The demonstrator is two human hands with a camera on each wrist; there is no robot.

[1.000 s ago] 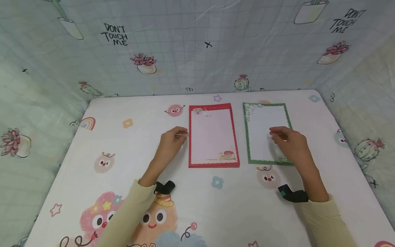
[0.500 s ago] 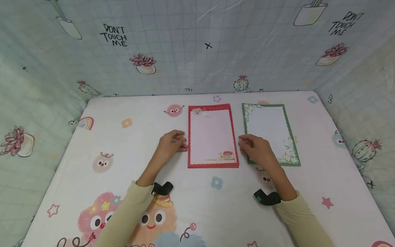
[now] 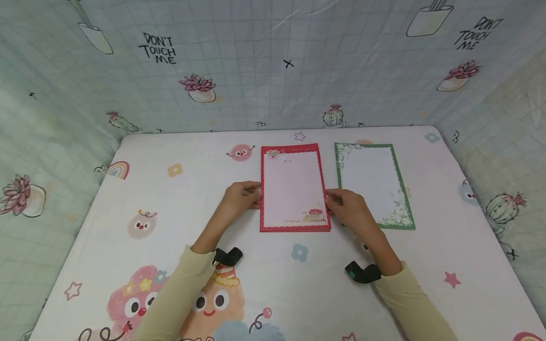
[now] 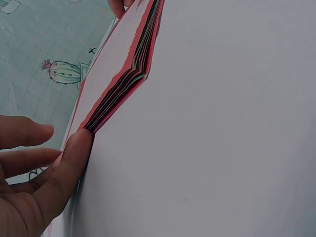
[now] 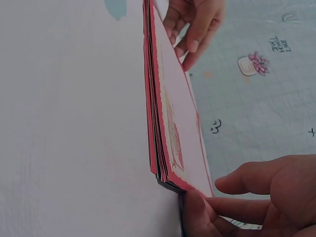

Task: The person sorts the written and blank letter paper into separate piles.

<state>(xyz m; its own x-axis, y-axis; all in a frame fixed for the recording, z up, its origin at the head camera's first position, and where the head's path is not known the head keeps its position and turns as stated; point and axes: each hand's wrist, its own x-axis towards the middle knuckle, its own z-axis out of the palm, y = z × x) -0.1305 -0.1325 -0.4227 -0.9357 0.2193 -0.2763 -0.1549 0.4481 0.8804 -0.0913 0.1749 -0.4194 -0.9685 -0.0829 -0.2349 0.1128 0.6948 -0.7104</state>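
Note:
Between my two hands lies a stack of red-bordered paper sheets (image 3: pixel 294 187), the top one pale pink with a small cake drawing. My left hand (image 3: pixel 242 201) touches its left long edge, fingers loosely spread. In the left wrist view the thumb (image 4: pixel 76 148) is right at the layered edge, where dark and green layers show among red ones. On the opposite edge, my right hand (image 3: pixel 350 206) has its fingertips against the paper. Seen from the right wrist, the thumb (image 5: pixel 196 207) meets the side of the stack while the index finger stays apart from it.
A green-bordered white sheet (image 3: pixel 368 182) with flower prints lies right of the red stack, its lower left part behind my right hand. The table (image 3: pixel 192 156) has a printed cartoon cloth. A patterned curtain (image 3: pixel 247 57) rises along its back edge.
My right hand has moved left, from over the green-bordered sheet to the right edge of the red stack. My left hand has come slightly closer, onto the left edge.

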